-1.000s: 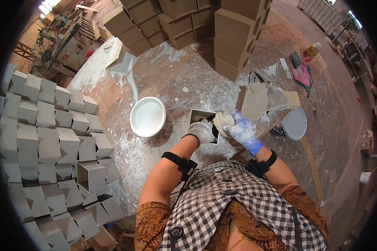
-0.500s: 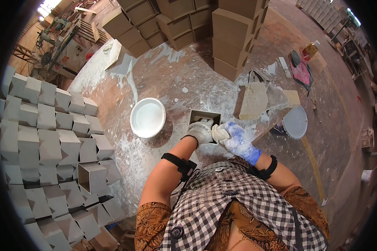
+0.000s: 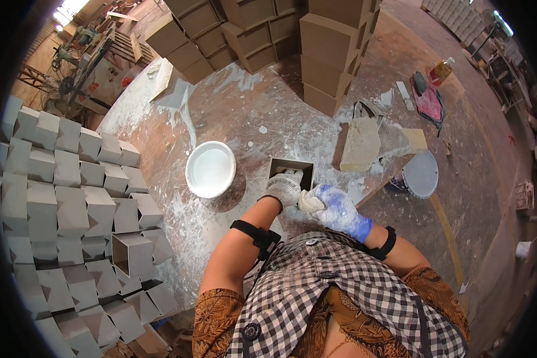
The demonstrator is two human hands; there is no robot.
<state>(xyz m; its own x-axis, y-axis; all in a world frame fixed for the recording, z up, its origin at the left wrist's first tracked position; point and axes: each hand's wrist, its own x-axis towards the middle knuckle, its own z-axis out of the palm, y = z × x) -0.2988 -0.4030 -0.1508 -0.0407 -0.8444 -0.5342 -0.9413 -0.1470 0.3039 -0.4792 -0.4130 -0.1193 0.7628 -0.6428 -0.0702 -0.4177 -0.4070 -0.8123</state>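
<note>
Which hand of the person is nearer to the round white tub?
Left. The left hand is at the open box, to the right of the round white tub and apart from it; the right hand is farther right, holding a pale lump.

Two gloved hands working side by side, close to the tabletop's near edge.
The left forearm angles forward and inward, its pale-knit-gloved hand pointing away from the body, fingertips partly hidden; the right forearm slants leftward, its white-smeared, blue-gloved hand with fingers curled in.
</note>
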